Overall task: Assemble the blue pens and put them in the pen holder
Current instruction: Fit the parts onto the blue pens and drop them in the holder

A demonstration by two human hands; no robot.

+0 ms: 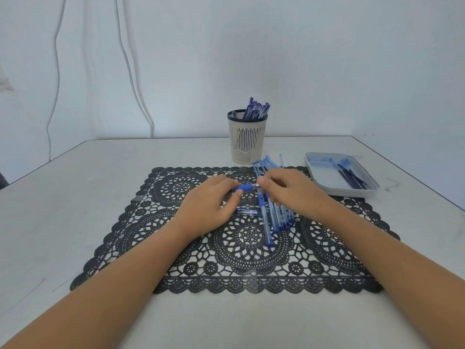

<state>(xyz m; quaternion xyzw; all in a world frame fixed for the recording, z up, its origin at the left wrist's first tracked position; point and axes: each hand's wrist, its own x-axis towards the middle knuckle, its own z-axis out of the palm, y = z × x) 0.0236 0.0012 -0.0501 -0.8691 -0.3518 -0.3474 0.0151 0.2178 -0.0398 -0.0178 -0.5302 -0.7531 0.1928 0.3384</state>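
Observation:
Over the black lace placemat (241, 250), my left hand (210, 200) grips a blue pen barrel (243, 188) held level. My right hand (292, 191) pinches the metal tip end of that same pen. A bundle of clear blue pen barrels (273, 212) lies on the mat under and beside my right hand. One loose pen cap (247, 211) lies just below my left thumb. The beige slotted pen holder (247, 144) stands behind the mat with several blue pens (254, 110) upright in it.
A grey tray (324, 176) at the right rear holds several dark blue refills (352, 177). The white table (75, 210) ends at a wall behind. White cables (130, 66) hang down the wall at the left.

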